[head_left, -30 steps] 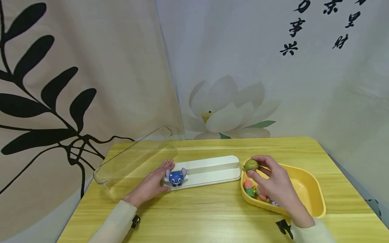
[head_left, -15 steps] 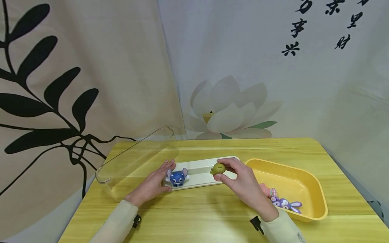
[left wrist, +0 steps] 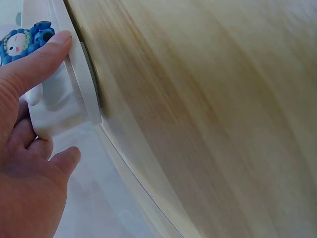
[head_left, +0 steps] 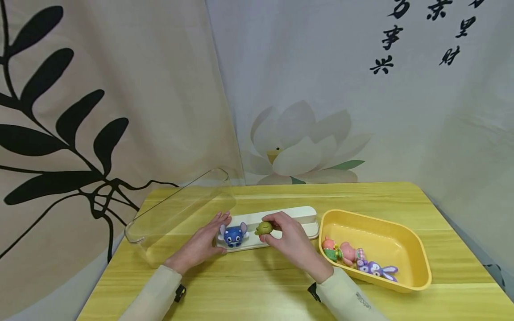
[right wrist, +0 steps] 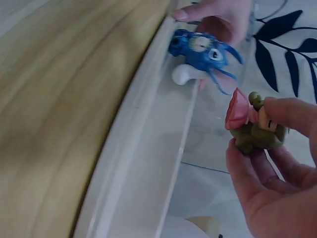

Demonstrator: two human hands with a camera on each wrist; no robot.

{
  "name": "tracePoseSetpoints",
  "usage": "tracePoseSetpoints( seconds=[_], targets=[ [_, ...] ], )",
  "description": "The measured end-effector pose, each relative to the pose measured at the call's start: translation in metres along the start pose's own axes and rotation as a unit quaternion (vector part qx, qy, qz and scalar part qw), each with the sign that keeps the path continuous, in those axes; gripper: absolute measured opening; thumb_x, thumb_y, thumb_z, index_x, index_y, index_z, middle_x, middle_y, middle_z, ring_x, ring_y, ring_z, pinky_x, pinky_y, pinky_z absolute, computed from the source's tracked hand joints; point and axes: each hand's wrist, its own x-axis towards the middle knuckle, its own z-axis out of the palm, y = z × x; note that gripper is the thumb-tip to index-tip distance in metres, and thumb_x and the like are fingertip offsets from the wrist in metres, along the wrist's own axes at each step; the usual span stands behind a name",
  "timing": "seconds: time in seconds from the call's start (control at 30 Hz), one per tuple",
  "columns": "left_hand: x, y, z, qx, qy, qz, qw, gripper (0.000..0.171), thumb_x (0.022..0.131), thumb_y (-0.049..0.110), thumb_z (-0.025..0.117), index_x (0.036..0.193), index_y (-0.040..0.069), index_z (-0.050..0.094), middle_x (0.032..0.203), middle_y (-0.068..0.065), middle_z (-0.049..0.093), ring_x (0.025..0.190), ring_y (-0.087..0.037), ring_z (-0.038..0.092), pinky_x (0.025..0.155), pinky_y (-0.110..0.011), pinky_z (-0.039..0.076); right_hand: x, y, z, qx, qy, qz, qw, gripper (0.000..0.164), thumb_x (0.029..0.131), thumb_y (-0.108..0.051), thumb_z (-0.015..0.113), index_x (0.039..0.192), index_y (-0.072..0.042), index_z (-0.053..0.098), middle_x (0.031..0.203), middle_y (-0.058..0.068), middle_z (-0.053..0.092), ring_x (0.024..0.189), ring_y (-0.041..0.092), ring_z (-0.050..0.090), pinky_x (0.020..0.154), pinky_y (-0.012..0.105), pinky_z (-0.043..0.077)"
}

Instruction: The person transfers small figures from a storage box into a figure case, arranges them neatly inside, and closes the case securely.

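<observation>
My left hand (head_left: 201, 243) grips the left end of a white stepped display base (head_left: 303, 215), with the thumb (left wrist: 54, 44) on its front edge. On that end, close to the left hand, a blue big-eared toy figurine (head_left: 233, 236) stands on the lower step. My right hand (head_left: 295, 243) pinches a small olive-green toy figurine (head_left: 263, 228) between thumb and fingers, just right of the blue one and over the base. A pink piece (right wrist: 238, 110) on the green figurine shows in the right wrist view.
A yellow tray (head_left: 405, 245) stands to the right with pink figurines (head_left: 347, 253) and a purple rabbit-eared figurine (head_left: 377, 269) along its near side. Behind the left hand, a clear plastic cover (head_left: 180, 218) lies on the wooden table (head_left: 257, 285). A printed curtain hangs behind.
The right hand has carried the green figurine leftward from above the yellow tray to over the white base, near the blue figurine. The left hand has stayed at the base's end.
</observation>
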Motion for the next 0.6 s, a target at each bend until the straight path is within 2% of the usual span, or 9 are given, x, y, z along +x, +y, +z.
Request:
tracePoseSetpoints(
  seconds=[0.2,0.4,0.6],
  targets=[
    [0.001,0.0,-0.001,-0.001,0.003,0.005,1.0,0.096,0.077,0.01,0.091,0.158,0.005,0.04,0.17,-0.011,0.025,0.157,-0.033,0.018,0.121,-0.057,0.026,0.009,0.009,0.015,-0.043,-0.016,0.016,0.999,0.031,0.086,-0.009,0.084,0.114,-0.007,0.069,0.105,-0.001,0.066,0.096,0.015,0.066,0.087,0.035,0.06],
    [0.001,-0.002,0.0,0.0,0.002,0.004,1.0,0.096,0.077,0.01,0.091,0.158,0.006,0.039,0.17,-0.011,0.025,0.157,-0.033,0.018,0.119,-0.066,0.026,0.015,0.017,0.025,-0.095,-0.029,0.01,0.995,0.029,0.085,-0.013,0.085,0.109,-0.009,0.068,0.101,-0.001,0.064,0.09,0.013,0.06,0.08,0.032,0.056],
    [0.002,-0.004,0.002,0.001,-0.001,0.001,1.0,0.098,0.076,0.01,0.091,0.158,0.006,0.039,0.17,-0.011,0.024,0.157,-0.033,0.017,0.116,-0.071,0.026,0.017,0.021,0.032,-0.119,-0.039,0.014,0.992,0.029,0.084,-0.014,0.087,0.106,-0.01,0.068,0.098,-0.002,0.062,0.088,0.013,0.058,0.079,0.034,0.055]
  ],
)
